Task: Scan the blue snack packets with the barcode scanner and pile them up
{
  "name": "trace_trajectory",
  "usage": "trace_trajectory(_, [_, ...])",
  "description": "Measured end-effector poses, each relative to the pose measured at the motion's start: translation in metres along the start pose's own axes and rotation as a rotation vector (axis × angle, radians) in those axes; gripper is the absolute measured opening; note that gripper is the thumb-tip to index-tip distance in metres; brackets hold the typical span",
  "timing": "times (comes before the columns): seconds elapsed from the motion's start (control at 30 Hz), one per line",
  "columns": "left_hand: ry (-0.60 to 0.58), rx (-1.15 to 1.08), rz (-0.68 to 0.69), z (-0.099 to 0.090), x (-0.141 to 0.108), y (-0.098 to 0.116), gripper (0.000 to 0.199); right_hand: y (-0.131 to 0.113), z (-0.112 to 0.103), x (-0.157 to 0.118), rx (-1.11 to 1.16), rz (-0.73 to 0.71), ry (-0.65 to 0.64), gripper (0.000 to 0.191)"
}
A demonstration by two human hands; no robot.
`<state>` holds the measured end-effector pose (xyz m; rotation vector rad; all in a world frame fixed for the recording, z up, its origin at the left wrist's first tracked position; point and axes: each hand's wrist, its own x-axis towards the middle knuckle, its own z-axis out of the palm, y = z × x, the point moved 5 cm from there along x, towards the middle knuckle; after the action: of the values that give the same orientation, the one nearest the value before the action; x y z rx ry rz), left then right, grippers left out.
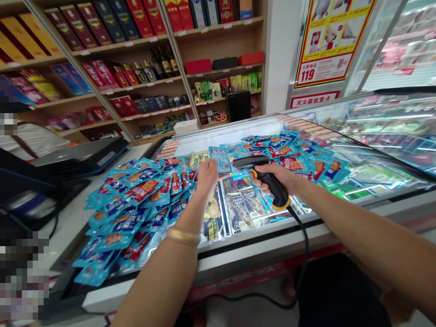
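Note:
My left hand [207, 176] is closed on the edge of a light-blue snack packet [221, 162], raised over the glass top of a freezer. In my right hand [284, 178] is a black-and-yellow barcode scanner [276, 190], its head pointing left at the packet. Fingers wrap around the scanner's handle, and its cable [306, 245] hangs down over the freezer's front edge. Left of my hands lies a large pile of blue packets [136, 213] with red and dark-blue labels. A second heap of similar packets [293, 154] lies beyond the scanner, to the right.
Ice-cream packs [243, 209] show through the freezer glass. A counter [73, 204] with dark equipment stands at the left, where part of another person [37, 141] appears. Behind are shelves [132, 43] of boxes and bottles. A yellow-framed poster [332, 43] hangs at the back right.

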<state>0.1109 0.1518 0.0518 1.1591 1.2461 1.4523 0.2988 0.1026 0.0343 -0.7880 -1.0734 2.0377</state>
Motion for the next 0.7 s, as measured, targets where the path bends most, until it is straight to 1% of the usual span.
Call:
trace_trajectory(0.1, [-0.065,-0.014,-0.059,0.005,-0.005,0.003,0.024,0.001,0.0,0.003,-0.001,0.003,0.004,0.022])
trace_trajectory(0.27, [-0.061,-0.014,-0.04,0.007,-0.007,0.003,0.029,0.001,-0.003,0.001,0.001,0.006,0.017,0.023])
trace_trajectory(0.37, [-0.08,0.018,-0.011,0.007,-0.007,0.001,0.029,-0.002,-0.002,-0.002,0.009,-0.004,0.027,0.022])
trace_trajectory(0.43, [-0.081,0.099,0.06,0.003,-0.006,0.008,0.029,-0.005,0.003,-0.002,0.035,-0.033,0.023,0.021])
trace_trajectory(0.5, [-0.052,0.271,0.2,-0.009,-0.007,0.023,0.027,-0.008,0.012,0.002,0.071,-0.075,0.013,0.019])
trace_trajectory(0.6, [0.053,0.674,0.452,-0.039,-0.014,0.058,0.028,-0.008,0.036,0.016,0.108,-0.094,-0.026,0.017])
trace_trajectory(0.63, [0.091,0.809,0.507,-0.052,-0.017,0.069,0.031,-0.006,0.045,0.023,0.117,-0.085,-0.045,0.017])
trace_trajectory(0.7, [0.156,1.031,0.552,-0.081,-0.021,0.087,0.038,0.0,0.066,0.038,0.134,-0.061,-0.088,0.017])
